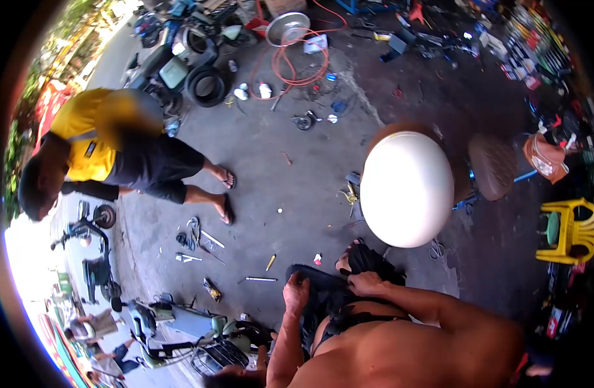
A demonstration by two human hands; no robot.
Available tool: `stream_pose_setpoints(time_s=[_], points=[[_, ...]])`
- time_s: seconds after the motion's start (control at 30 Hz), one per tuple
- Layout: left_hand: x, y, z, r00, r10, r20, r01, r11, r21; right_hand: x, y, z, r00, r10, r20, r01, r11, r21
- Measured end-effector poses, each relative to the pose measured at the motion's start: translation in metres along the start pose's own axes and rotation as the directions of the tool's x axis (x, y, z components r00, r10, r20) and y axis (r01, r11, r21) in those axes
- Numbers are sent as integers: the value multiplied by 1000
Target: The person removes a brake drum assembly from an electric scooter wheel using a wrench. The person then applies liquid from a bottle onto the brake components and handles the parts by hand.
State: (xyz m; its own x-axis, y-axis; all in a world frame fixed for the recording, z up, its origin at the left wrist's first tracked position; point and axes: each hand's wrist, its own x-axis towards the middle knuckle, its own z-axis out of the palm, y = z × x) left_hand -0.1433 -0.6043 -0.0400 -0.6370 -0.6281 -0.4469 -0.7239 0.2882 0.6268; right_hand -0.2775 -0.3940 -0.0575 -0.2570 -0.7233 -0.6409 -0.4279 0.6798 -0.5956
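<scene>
A black piece (323, 279) lies between the hands: the left hand (296, 293) pinches its left end, while the right hand (367, 283) sits curled beside its other end (whether those fingers press on it, I cannot tell).

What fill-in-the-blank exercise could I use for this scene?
1. The item between the left hand and right hand is ____ in colour.
2. The nearest standing person wears a shirt that is mostly ____.
3. The plastic chair is nearest the picture's ____ edge.

Missing words: black; yellow; right.
</scene>
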Motion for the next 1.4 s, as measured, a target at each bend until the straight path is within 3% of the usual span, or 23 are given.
stream_pose_setpoints(time_s=[0.13, 0.27, 0.43, 0.47, 0.57, 0.67, 0.73, 0.77, 0.87, 0.9, 1.0, 1.07, 1.1, 1.2, 1.33, 1.4], points=[[58, 51, 11, 963, 145, 229, -182, 972, 150, 7, 6, -14, 981, 165, -103, -138, 962, 234], [143, 83, 32, 858, 220, 464, -357, 905, 231, 38, 12, -1, 907, 402, -127, -305, 833, 462], [265, 86, 50, 725, 325, 607, -544, 811, 215, 84, -15, 0, 798, 574, -184, -302, 644, 703], [289, 93, 53, 691, 354, 631, -590, 780, 208, 100, -16, -2, 764, 608, -215, -272, 606, 748], [357, 112, 72, 652, 351, 672, -621, 756, 207, 147, -6, -10, 534, 767, -355, -214, 529, 821], [396, 123, 80, 617, 356, 702, -639, 747, 182, 190, 31, 2, 323, 945, -60, -70, 87, 994], [420, 123, 99, 611, 282, 739, -610, 764, 213, 209, 54, -2, 366, 925, 100, 132, -158, 979], [434, 114, 120, 558, 395, 729, -692, 706, 147, 217, 68, 1, 399, 902, 167, 223, -272, 936], [468, 81, 199, 603, 377, 703, -521, 853, -10, 270, 137, 61, 461, 821, 336, 341, -514, 787], [479, 68, 232, 628, 356, 692, -454, 890, -46, 288, 156, 78, 442, 796, 414, 458, -596, 659], [493, 32, 333, 660, 328, 675, -307, 939, -156, 344, 242, 140, 360, 806, 470, 790, -531, 307], [492, 21, 366, 659, 341, 670, -296, 937, -186, 362, 291, 158, 150, 974, 170, 971, -177, 160], [491, 14, 388, 620, 374, 690, -306, 925, -227, 368, 310, 150, 35, 998, 48, 997, -38, 61], [507, -4, 447, 635, 646, 424, -433, 752, -497, 379, 337, 131, -196, 972, -133, 979, 202, 37], [558, 34, 487, 622, 615, 485, -76, 663, -744, 397, 352, 124, -395, 892, -223, 908, 415, 52], [577, 51, 503, 592, 708, 384, -239, 610, -755, 405, 358, 119, -466, 848, -253, 870, 491, 42]])
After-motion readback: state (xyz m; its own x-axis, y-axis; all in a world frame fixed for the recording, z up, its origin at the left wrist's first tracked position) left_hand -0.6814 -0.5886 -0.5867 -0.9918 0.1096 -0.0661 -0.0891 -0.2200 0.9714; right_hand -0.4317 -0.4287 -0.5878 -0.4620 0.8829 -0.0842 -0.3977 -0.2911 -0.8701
